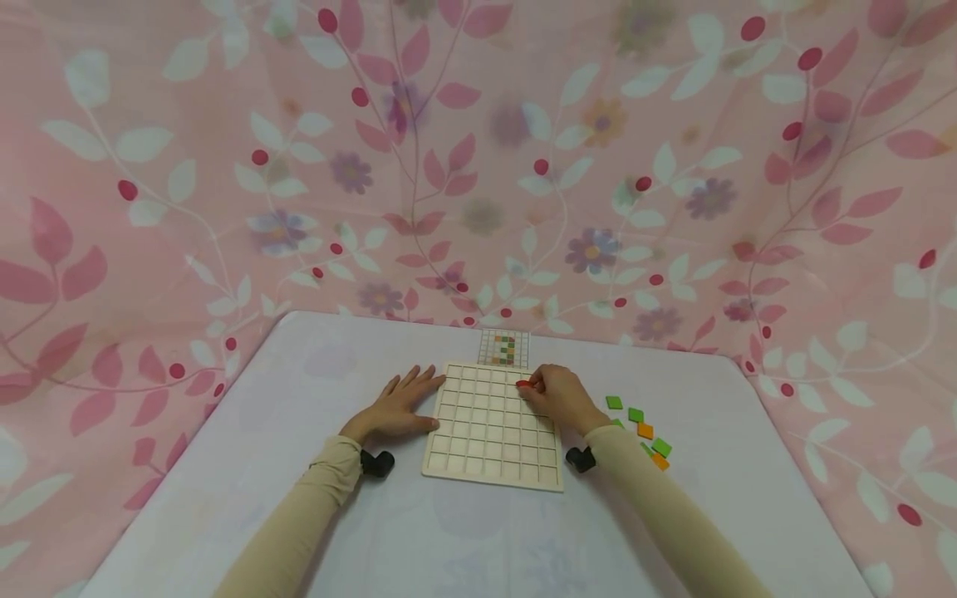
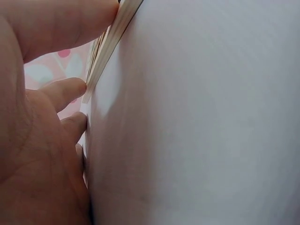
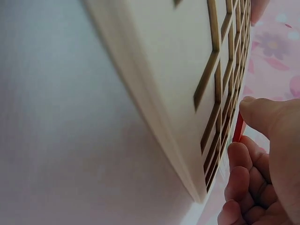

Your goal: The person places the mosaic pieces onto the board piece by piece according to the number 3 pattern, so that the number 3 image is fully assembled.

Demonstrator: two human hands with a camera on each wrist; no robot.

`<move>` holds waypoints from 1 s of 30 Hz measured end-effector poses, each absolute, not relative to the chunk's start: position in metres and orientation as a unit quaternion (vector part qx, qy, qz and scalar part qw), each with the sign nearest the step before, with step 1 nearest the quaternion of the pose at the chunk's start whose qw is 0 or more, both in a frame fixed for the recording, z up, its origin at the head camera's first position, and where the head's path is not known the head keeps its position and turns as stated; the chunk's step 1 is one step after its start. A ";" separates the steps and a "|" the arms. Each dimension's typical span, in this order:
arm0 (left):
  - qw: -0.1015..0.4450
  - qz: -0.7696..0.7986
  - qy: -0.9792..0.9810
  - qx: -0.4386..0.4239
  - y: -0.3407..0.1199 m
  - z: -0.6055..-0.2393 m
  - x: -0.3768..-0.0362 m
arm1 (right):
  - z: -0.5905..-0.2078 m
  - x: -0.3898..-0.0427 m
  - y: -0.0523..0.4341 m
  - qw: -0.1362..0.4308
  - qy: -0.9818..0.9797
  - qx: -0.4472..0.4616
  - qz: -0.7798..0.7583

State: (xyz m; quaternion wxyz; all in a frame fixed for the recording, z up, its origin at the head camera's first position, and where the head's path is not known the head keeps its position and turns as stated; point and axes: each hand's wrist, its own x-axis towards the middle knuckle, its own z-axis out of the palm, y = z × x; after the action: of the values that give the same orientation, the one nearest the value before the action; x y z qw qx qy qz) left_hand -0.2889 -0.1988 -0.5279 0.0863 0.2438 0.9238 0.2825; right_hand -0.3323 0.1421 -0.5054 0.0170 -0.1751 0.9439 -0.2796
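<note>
A wooden grid board point(image 1: 493, 432) with square recesses lies on the table. My right hand point(image 1: 559, 399) is over the board's upper right part and pinches a red tile point(image 1: 526, 384) between thumb and fingers. In the right wrist view the red tile point(image 3: 238, 126) is held on edge close to the board's surface. My left hand point(image 1: 396, 407) lies spread at the board's left side, with thumb and a fingertip touching its edge. The left wrist view shows those fingertips against the board's wooden rim point(image 2: 110, 49).
A printed pattern card point(image 1: 504, 348) with coloured squares lies just beyond the board's far edge. Several loose green point(image 1: 614, 403) and orange tiles point(image 1: 645, 430) are scattered to the right, some partly behind the right forearm. A floral curtain point(image 1: 478, 166) hangs behind the white table point(image 1: 359, 531).
</note>
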 end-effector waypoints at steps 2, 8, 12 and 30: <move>0.088 0.282 0.924 0.242 -0.198 -0.528 -0.289 | -0.506 -0.333 0.140 0.016 0.944 -0.179 -0.277; 0.093 0.281 0.926 0.232 -0.197 -0.528 -0.288 | -0.507 -0.332 0.135 0.004 0.945 -0.201 -0.258; 0.096 0.280 0.927 0.229 -0.197 -0.529 -0.289 | -0.508 -0.332 0.134 -0.008 0.946 -0.218 -0.240; 0.093 0.291 0.925 0.228 -0.198 -0.528 -0.287 | -0.501 -0.335 0.128 0.014 0.950 -0.215 -0.227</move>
State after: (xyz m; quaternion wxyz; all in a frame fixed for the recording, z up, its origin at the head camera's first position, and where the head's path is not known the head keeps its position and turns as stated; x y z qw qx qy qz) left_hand -0.2873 -0.1975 -0.5281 0.0932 0.2279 0.9246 0.2907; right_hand -0.3350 0.1285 -0.5012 0.0136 -0.2152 0.9498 -0.2267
